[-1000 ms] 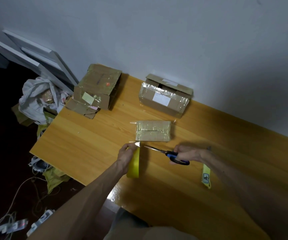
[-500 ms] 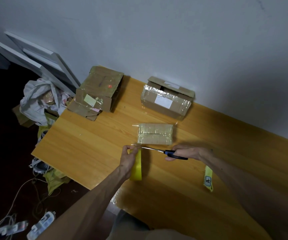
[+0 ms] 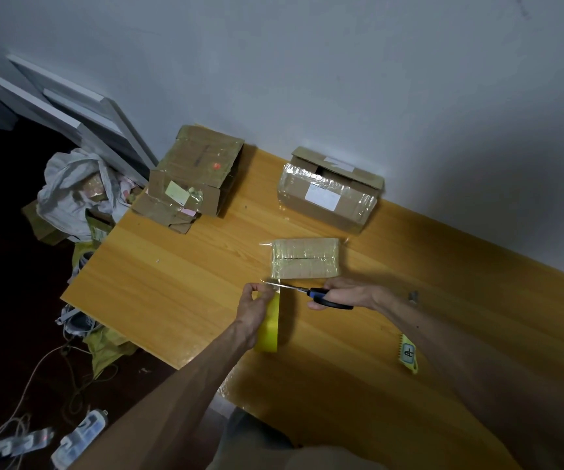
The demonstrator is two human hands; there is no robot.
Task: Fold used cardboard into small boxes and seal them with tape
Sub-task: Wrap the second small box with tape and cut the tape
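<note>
A small cardboard box (image 3: 304,262) wrapped in clear tape lies flat in the middle of the wooden table (image 3: 172,286). Just in front of it my left hand (image 3: 255,308) holds a yellow tape roll (image 3: 268,330) upright on the table, fingers pinching the tape's free end. My right hand (image 3: 345,295) grips blue-and-black scissors (image 3: 311,293); their blades point left and reach the tape at my left fingertips. The blades look almost closed.
A stack of flattened taped cardboard (image 3: 189,178) sits at the table's back left corner. A larger taped box (image 3: 328,195) stands against the wall. A yellow comb-like tag (image 3: 408,354) lies at the right. Bags, cables and white boards clutter the floor on the left.
The scissors have slid left until their tips reach the tape at my left fingers, and the blades have come together. My left hand and the roll stay in place.
</note>
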